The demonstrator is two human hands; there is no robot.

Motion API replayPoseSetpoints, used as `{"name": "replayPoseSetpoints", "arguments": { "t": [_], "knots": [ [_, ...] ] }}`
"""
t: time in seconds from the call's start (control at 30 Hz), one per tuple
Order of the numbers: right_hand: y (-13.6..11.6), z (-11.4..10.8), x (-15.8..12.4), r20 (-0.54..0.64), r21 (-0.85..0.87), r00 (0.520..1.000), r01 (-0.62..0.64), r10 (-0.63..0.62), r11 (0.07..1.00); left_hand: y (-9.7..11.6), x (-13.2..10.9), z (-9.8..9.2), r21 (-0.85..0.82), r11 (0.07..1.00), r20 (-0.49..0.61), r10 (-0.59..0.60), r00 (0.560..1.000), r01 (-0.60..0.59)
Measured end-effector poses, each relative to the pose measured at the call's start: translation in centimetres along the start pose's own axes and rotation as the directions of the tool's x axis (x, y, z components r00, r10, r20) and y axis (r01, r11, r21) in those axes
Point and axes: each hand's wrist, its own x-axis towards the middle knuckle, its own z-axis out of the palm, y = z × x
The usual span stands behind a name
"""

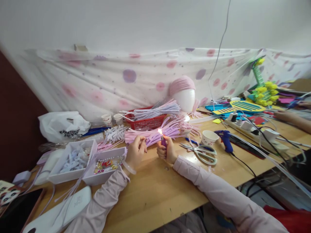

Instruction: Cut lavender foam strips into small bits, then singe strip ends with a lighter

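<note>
My right hand (167,152) is wrapped round a purple lighter (163,141), held upright with a flame burning at its top. To its left, my left hand (136,149) is closed in a pinch near the flame. Whatever lies between those fingertips is too small to make out. Just behind both hands lies a bundle of pink and lilac pipe cleaners (145,135). A pair of scissors (202,153) with pale handles rests on the table right of the lighter.
Two white boxes stand at left, one with pale blue pieces (75,160), one with beads (109,165). Behind are a red basket (148,122) and a white mannequin head (186,98). A paper cup (209,137), blue glue gun (225,140) and power strip (252,132) sit right, near another person's arm (293,119).
</note>
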Motion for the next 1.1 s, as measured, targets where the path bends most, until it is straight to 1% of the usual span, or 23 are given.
{"name": "replayPoseSetpoints", "arguments": {
  "t": [0.1, 0.27, 0.43, 0.67, 0.87, 1.1],
  "knots": [
    [-0.3, -0.2, 0.1, -0.023, 0.006, 1.0, -0.012, 0.012, 1.0, -0.2, 0.0, 0.1, -0.003, 1.0, -0.014, -0.002, 1.0, 0.002],
    [-0.8, -0.6, 0.2, -0.036, 0.009, 0.999, -0.01, 0.01, 1.0, -0.4, 0.0, 0.1, -0.025, 1.0, 0.003, -0.013, 1.0, 0.013],
    [-1.1, -0.7, 0.0, -0.022, 0.004, 1.0, 0.01, -0.009, 1.0, -0.4, 0.0, 0.2, -0.004, 1.0, 0.022, -0.01, 1.0, 0.01],
    [-1.0, -0.6, -0.1, 0.009, -0.02, 1.0, -0.02, 0.02, 1.0, -0.4, -0.1, 0.2, 0.023, 1.0, 0.045, 0.007, 0.999, -0.008],
    [-1.1, -0.6, -0.1, -0.013, -0.039, 1.0, -0.024, 0.024, 0.999, -0.7, -0.2, 0.2, 0.017, 1.0, 0.045, 0.02, 0.999, -0.02],
    [-1.1, -0.6, -0.1, -0.033, -0.024, 0.999, -0.011, 0.01, 1.0, -0.3, -0.1, 0.1, 0.021, 1.0, 0.046, 0.019, 0.999, -0.02]
  ]
}}
